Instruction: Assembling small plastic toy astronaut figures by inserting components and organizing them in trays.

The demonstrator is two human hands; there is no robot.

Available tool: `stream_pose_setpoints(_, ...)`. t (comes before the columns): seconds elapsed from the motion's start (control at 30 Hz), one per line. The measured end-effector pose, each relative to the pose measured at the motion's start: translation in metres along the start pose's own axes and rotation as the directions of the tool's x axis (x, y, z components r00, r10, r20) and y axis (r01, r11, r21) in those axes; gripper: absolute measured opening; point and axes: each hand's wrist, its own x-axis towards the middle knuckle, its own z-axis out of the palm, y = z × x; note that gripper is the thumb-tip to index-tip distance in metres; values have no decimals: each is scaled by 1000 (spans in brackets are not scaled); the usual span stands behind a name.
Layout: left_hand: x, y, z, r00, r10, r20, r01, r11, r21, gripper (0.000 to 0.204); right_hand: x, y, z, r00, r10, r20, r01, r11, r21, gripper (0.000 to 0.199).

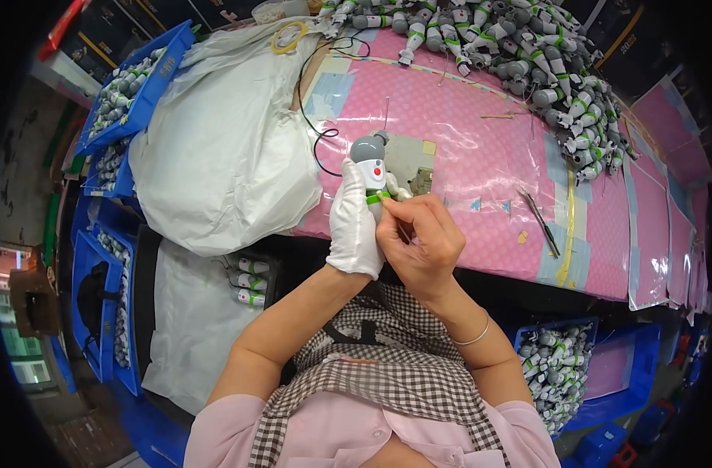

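Observation:
My left hand [354, 226], in a white glove, is wrapped round a small white and grey plastic device [369, 165]. The device is tilted slightly and has a rounded grey head, a red button on its white front and a green band. Against the green band, the fingertips of my bare right hand [423, 238] are pinched together. A thin stick-like thing seems to show between those fingers, but most of it is hidden. Just beyond the hands, a flat grey plate [406, 156] lies on the pink-covered table [465, 125].
A big heap of similar devices [520, 47] covers the table's far right. Tweezers [539, 222] lie at the right. White sheeting [223, 140] drapes the left side, with a black cable [303, 101] beside it. Blue bins of devices stand left [149, 97] and lower right [594, 331].

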Motion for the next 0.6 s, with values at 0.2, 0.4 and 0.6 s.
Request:
stream_pose_setpoints(0.2, 1, -1, 0, 1000, 2, 11, -2, 1000, 5, 47, -1, -1, -3, 1000, -8, 23, 8, 1000, 6, 17)
stream_pose_setpoints(0.4, -1, -1, 0, 1000, 1, 15, -1, 1000, 20, 47, -1, -1, -4, 999, -1, 36, 1, 1000, -2, 17)
stream_pose_setpoints(0.6, -1, 0, -3, 1000, -14, 12, 14, 999, 31, 47, 1, 0, -2, 999, -8, 45, 8, 1000, -6, 19)
